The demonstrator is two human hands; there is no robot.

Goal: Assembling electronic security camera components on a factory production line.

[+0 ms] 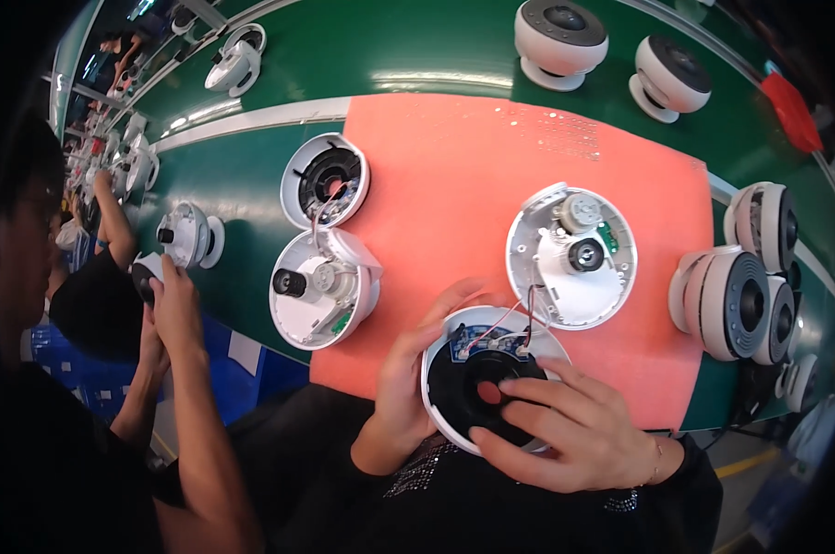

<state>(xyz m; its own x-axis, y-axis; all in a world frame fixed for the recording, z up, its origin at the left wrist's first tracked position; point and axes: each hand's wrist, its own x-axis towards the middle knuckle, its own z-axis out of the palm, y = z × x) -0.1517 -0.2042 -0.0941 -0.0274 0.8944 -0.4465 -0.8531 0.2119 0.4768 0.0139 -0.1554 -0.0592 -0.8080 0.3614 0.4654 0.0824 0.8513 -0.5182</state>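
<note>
Near my lap, I hold a round white plastic housing shell [433, 409] tilted toward me. A black ring [454, 380] with a centre hole lies inside it, and a blue circuit board [482, 340] sits at its far side. My left hand [403, 379] is closed around the left rim. Over the right rim reaches my right hand [574, 427], its fingers bent onto the black ring. Thin wires [531, 309] run from the board to a second white shell [551, 286], which lies open on the orange mat with a motor [581, 212] and a black cylinder [585, 255].
A similar opened shell pair [311, 319] lies on the left of the orange mat [436, 203]. Several assembled white-and-black units [726, 300] stand at the right, others [561, 42] on the green far surface. At left, a co-worker's hands [173, 309] hold a part beside another unit [191, 235].
</note>
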